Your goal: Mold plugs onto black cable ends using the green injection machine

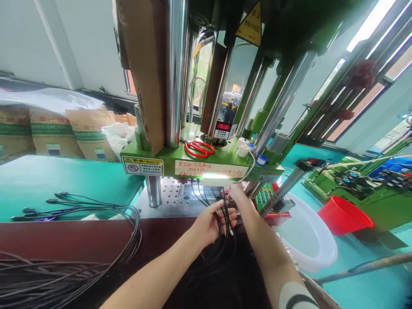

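Note:
My left hand (212,223) is curled around a bundle of thin black cables (222,214) in front of a green press machine (193,163). The cables run up under the machine's lit platen to the perforated metal bed (174,197). My right hand (234,193) reaches further in beneath the platen, fingers pinched at the cable ends; its fingertips are partly hidden. More black cable hangs down between my forearms.
Red scissors (199,148) lie on the machine's green ledge. Black cables with moulded plugs (80,206) spread over the green table at left, with paper sacks (54,133) behind. A white basin (309,240) and a red bucket (344,214) stand to the right.

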`<state>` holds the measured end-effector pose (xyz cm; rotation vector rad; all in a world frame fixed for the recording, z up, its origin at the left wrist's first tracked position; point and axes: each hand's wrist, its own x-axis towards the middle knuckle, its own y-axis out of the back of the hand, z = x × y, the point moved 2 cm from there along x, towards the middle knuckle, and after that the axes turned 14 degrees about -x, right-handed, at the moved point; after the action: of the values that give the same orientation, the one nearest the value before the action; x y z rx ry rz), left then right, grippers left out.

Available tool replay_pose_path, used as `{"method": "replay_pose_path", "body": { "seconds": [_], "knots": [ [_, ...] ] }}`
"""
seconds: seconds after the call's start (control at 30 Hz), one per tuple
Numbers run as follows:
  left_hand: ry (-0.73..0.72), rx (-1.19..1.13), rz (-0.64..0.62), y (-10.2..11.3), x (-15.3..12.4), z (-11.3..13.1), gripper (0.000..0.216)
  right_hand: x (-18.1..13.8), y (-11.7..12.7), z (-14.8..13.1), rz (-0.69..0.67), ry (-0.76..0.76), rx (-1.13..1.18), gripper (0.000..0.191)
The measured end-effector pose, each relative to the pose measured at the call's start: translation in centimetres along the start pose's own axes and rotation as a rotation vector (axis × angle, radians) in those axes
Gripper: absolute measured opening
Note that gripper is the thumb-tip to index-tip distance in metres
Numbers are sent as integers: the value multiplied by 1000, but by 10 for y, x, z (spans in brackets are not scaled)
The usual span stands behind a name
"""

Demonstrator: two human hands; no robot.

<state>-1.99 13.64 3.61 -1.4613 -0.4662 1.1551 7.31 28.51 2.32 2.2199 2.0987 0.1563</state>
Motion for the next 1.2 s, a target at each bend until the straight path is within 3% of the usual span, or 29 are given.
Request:
{"method": "replay_pose_path", "body": {
  "seconds": [0.3,0.5,0.67,0.9,1.07,1.2],
  "knots": [
    [86,-166,-45,-2,-56,-49,19,-47,30,12,114,-81,98,13],
    [116,-188,-57,32,-94,-67,18,-62,29,13,150,-102,123,11],
    [185,-129,-143,55,-115,-74,13,-79,21,17,131,-100,110,12],
    [150,-79,-157,67,-126,-85,16,-95,16,26,110,-104,81,13],
    [87,-93,-200,66,-127,-77,14,-102,20,26,144,-108,48,18],
    [188,-60,-273,59,-126,-80,14,-106,18,32,112,-132,-10,20]
  ]
}}
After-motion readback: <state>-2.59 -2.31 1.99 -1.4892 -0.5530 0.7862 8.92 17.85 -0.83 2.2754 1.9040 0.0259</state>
